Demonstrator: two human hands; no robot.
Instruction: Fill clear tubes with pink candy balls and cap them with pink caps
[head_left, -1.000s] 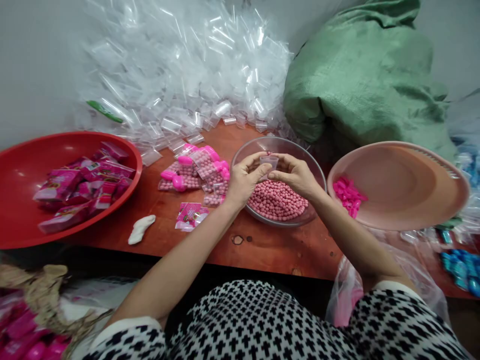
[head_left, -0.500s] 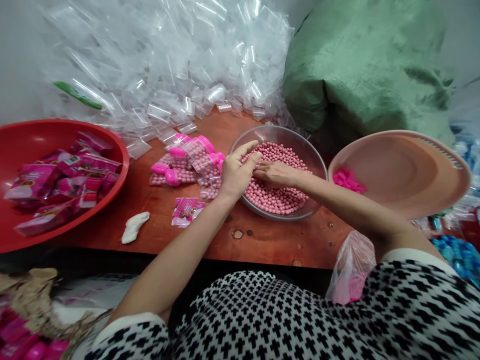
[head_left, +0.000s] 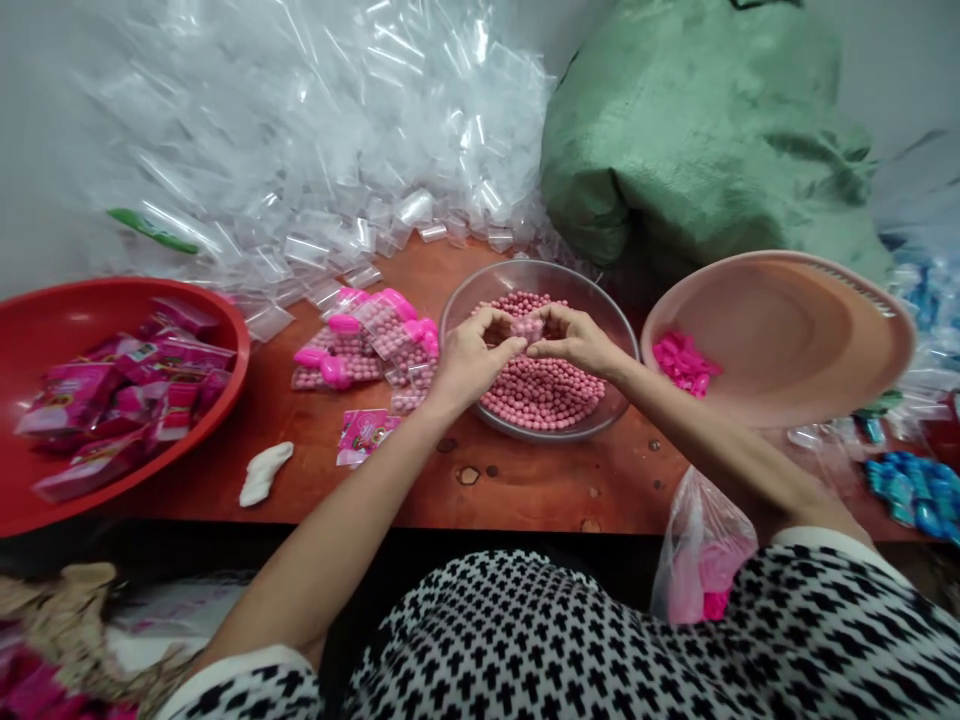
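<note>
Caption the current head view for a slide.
Left hand and right hand hold a clear container over a bowl of pink beads, bead-filled packs nearby.

A reddish table [head_left: 540, 490] carries a bowl [head_left: 613, 340] and bead-filled packs [head_left: 384, 333].

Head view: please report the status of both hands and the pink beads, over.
Left hand and right hand: both pinch small clear plastic pouch. Pink beads: piled in bowl beneath. Nothing visible blocking hands.

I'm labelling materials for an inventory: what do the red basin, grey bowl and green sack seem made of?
Red basin: probably plastic, smooth with soft highlights. Grey bowl: smooth, shiny rim and sides; plastic or metal, I can't tell. Green sack: likely plastic fabric, from its satiny sheen and creases.
</note>
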